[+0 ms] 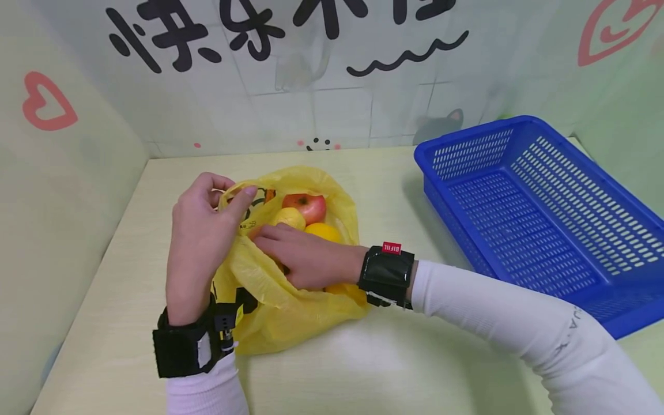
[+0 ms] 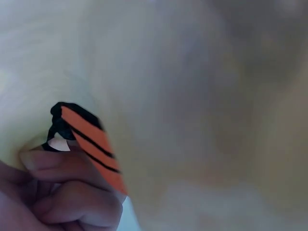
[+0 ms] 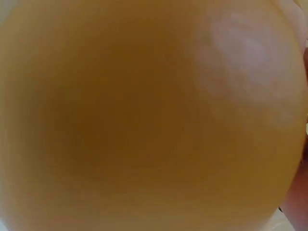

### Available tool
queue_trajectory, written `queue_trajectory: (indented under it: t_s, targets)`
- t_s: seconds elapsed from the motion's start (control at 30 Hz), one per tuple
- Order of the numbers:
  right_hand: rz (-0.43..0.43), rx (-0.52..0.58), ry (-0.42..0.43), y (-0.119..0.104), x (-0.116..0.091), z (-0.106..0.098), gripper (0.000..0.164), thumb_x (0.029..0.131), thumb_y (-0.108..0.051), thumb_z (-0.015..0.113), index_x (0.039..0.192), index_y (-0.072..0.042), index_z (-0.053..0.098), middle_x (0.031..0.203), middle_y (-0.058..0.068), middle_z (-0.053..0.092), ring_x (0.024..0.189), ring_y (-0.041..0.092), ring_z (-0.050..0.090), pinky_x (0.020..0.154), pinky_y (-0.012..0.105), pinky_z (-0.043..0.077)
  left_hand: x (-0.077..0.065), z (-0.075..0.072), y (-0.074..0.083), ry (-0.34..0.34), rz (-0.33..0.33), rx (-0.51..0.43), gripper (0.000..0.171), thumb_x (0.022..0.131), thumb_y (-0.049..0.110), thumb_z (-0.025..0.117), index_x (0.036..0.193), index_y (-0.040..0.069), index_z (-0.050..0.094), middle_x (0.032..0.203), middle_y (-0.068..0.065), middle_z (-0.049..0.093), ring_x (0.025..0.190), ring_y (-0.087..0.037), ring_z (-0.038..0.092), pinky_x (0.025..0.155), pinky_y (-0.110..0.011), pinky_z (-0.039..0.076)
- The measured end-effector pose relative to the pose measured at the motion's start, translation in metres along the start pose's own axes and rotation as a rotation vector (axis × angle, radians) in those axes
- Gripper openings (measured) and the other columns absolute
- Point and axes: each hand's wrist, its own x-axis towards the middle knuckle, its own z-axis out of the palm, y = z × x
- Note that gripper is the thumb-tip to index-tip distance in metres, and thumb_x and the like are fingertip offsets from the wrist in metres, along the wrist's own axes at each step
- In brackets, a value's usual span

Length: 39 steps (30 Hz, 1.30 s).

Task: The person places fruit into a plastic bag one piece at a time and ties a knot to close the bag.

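Note:
A yellow plastic bag with its mouth spread lies on the table. At the left of that mouth, my left hand pinches the rim between thumb and fingers; its curled fingers show beside a printed orange-and-black patch in the left wrist view. My right hand reaches inside, over the fruit, with its fingertips hidden; I cannot tell whether they hold anything. Near it are a red apple, a pale yellow round fruit and an orange. A blurred orange-coloured round fruit fills the right wrist view.
To the right stands a blue plastic basket with slotted walls, its inner floor bare. The right forearm passes in front of its near left side. A white wall with painted lettering borders the table at the back.

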Motion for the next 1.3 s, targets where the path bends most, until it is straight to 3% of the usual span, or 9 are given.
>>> queue_trajectory:
  t_s: [0.37, 0.8, 1.13, 1.3]
  targets:
    - [-0.035, -0.001, 0.033, 0.003, -0.001, 0.002, 0.054, 0.096, -0.035, 0.062, 0.142, -0.012, 0.047, 0.145, 0.003, 0.045, 0.132, 0.019, 0.043, 0.117, 0.029, 0.032, -0.001, 0.0, 0.0, 0.0, 0.005, -0.001, 0.045, 0.095, 0.046, 0.061, 0.114, 0.005, 0.056, 0.083, -0.009, 0.059, 0.062, -0.021, 0.051, 0.054, -0.024, 0.045]
    - [-0.026, -0.031, 0.038, 0.003, -0.003, 0.004, 0.055, 0.097, -0.036, 0.06, 0.145, -0.012, 0.044, 0.145, 0.003, 0.046, 0.131, 0.019, 0.044, 0.116, 0.029, 0.033, -0.001, 0.0, -0.001, 0.004, 0.0, -0.009, 0.045, 0.095, 0.046, 0.061, 0.114, 0.005, 0.056, 0.082, -0.009, 0.058, 0.061, -0.02, 0.051, 0.054, -0.024, 0.045]
    - [-0.024, -0.074, 0.013, 0.001, -0.006, -0.003, 0.052, 0.1, -0.032, 0.056, 0.146, -0.012, 0.043, 0.147, 0.001, 0.045, 0.135, 0.018, 0.042, 0.118, 0.027, 0.031, -0.001, 0.0, -0.001, 0.003, -0.001, -0.006, 0.045, 0.095, 0.046, 0.06, 0.114, 0.005, 0.056, 0.083, -0.009, 0.058, 0.062, -0.02, 0.051, 0.055, -0.024, 0.045]
    - [-0.005, -0.029, 0.038, 0.005, -0.009, -0.013, 0.044, 0.1, -0.027, 0.056, 0.141, -0.013, 0.047, 0.14, -0.001, 0.051, 0.128, 0.014, 0.047, 0.113, 0.025, 0.036, -0.001, 0.0, 0.0, 0.004, 0.003, -0.005, 0.046, 0.095, 0.046, 0.06, 0.114, 0.005, 0.056, 0.083, -0.009, 0.057, 0.062, -0.02, 0.05, 0.054, -0.024, 0.045]
